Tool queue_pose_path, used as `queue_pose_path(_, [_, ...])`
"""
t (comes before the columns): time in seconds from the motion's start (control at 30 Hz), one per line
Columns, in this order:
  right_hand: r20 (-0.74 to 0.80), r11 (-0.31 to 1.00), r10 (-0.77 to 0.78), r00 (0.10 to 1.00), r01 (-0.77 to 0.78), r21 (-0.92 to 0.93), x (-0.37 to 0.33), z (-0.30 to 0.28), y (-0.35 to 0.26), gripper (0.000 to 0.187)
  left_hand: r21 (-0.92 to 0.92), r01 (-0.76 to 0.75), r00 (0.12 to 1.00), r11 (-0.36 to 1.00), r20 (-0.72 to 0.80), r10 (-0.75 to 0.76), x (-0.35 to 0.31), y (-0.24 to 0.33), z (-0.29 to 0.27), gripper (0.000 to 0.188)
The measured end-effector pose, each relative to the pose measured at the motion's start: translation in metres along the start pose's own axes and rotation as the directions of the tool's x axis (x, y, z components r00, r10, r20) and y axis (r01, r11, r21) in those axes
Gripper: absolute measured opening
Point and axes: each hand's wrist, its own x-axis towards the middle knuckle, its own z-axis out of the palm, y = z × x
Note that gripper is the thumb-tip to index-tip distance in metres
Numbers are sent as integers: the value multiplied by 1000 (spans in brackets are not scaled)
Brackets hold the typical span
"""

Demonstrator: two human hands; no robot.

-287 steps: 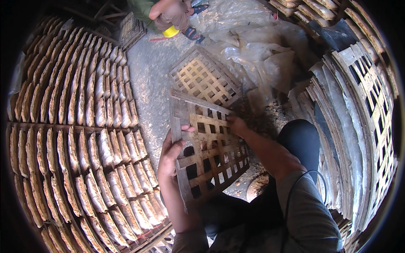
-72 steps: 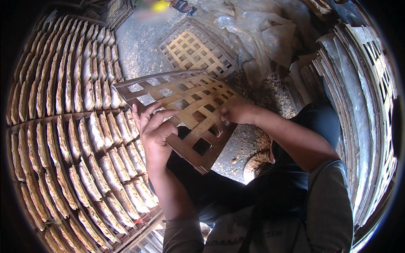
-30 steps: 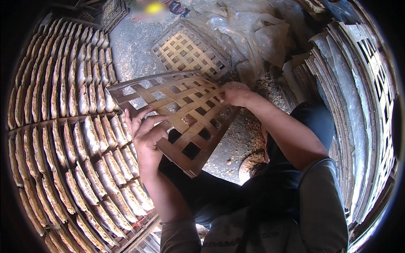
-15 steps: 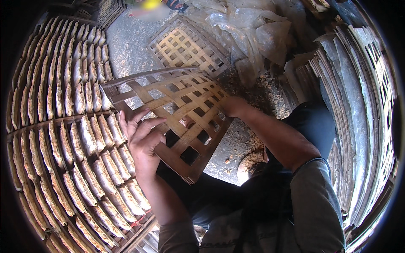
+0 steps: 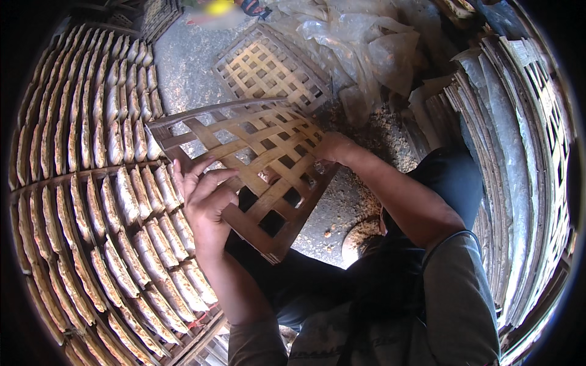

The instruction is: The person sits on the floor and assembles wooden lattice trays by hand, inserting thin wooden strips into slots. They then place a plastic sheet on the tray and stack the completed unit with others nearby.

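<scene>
A woven bamboo lattice tray [image 5: 253, 160] with a wooden frame is held tilted in front of me, above my lap. My left hand [image 5: 210, 196] grips its left edge, fingers bent around the frame and through the weave. At the far right edge of the tray, my right hand [image 5: 334, 148] is closed on the frame; its fingers are partly hidden. Through the openings in the weave a bit of skin shows behind the tray. A second lattice tray [image 5: 268, 68] lies on the floor just beyond.
Racks of thin pale slabs with orange-brown edges [image 5: 116, 201] fill the left side. On the right stands a stack of lattice trays and plastic sheets [image 5: 506, 165]. Crumpled clear plastic [image 5: 366, 49] lies at the back. Near my knee is a round container [image 5: 360, 239] of crumbs.
My right hand has shifted slightly up and left along the tray's edge. The tray and my left hand have barely moved.
</scene>
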Motion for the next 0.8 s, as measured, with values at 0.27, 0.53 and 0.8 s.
queue_pose_path(0.27, [-67, 880, -264, 962, 212, -424, -29, 12, -15, 28, -16, 15, 1000, 1000, 4, -15, 0, -2, 0, 19])
queue_pose_path(0.53, [-86, 911, -221, 972, 174, -373, -6, 23, -10, 26, -112, 116, 976, 987, -173, -134, -3, -1, 5, 7])
queue_pose_path(0.8, [66, 844, -325, 943, 321, -429, -24, 34, -9, 29, -917, 399, 640, -30, 301, -707, -13, -31, -3, 76])
